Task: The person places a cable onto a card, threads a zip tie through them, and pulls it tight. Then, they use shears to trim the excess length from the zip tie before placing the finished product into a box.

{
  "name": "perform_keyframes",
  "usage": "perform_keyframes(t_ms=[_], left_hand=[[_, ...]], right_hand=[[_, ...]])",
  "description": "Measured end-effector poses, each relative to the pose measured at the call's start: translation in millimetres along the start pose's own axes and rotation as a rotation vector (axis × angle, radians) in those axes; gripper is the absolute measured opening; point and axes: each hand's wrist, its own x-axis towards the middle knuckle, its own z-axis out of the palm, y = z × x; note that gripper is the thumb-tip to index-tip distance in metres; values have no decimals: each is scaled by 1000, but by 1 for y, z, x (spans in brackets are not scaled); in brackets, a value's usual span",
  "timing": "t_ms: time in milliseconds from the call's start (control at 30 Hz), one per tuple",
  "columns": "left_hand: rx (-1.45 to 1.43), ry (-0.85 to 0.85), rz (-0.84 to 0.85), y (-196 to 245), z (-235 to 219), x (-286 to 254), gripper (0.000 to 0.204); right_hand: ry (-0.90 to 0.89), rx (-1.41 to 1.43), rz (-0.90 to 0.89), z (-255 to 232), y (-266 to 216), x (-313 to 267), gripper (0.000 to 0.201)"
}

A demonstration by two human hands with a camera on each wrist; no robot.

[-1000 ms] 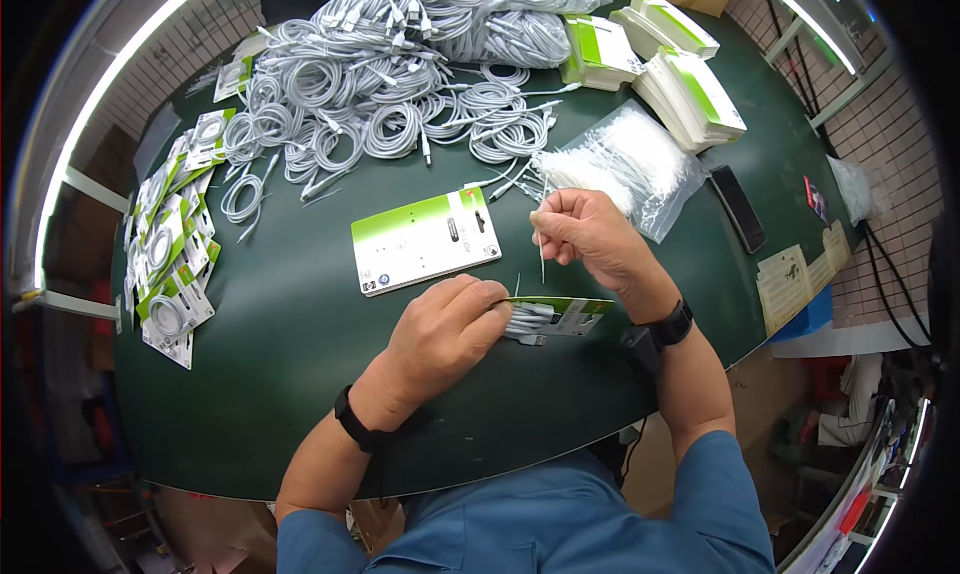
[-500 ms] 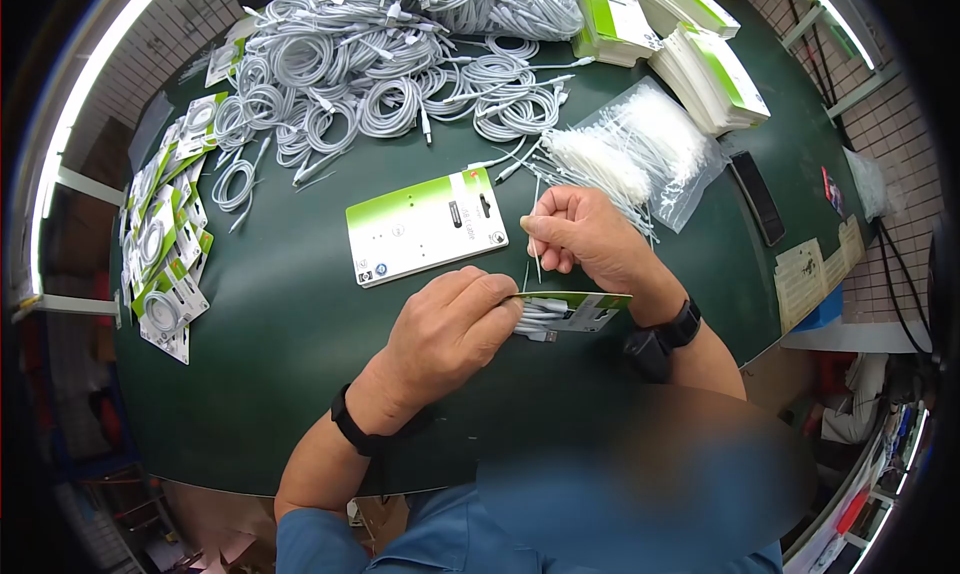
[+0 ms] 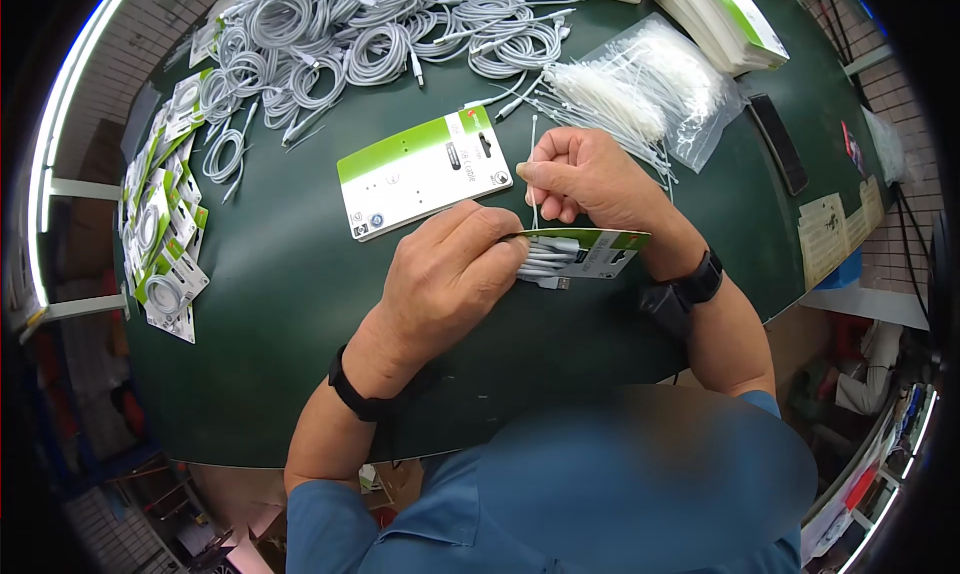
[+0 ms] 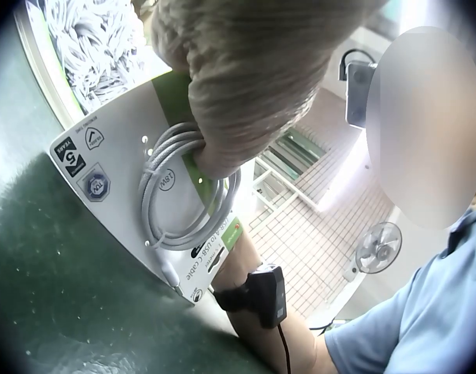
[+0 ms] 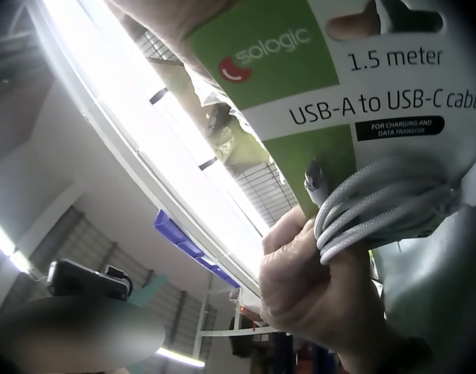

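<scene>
My left hand grips one end of a green-and-white cable card that carries a coiled grey USB cable. The left wrist view shows the coil lying against the card's printed face, with the thumb over it. Between thumb and fingertips, my right hand pinches a thin white cable tie just above the card. The tie stands nearly upright, its lower end at the card's top edge. Beyond the left hand lies a stack of blank cards without cables.
A heap of coiled grey cables covers the back of the dark green table. Finished carded cables overlap at the left. An opened bag of white ties, a black phone and more card stacks are at the right.
The head view has tilted, so the table's contents sit higher in it. The tie in my right hand has come down to the card's top edge. My left hand keeps its grip.
</scene>
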Motion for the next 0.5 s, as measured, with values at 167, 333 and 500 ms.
perform_keyframes(t_ms=[167,333,500], left_hand=[[7,-2,-5,0,0,1,37],[40,-4,0,0,1,2,19],[32,-5,-4,0,1,2,25]], right_hand=[[-19,0,22,-1,7,4,20],[-16,-8,35,0,8,2,20],[-21,-39,33,0,8,2,20]])
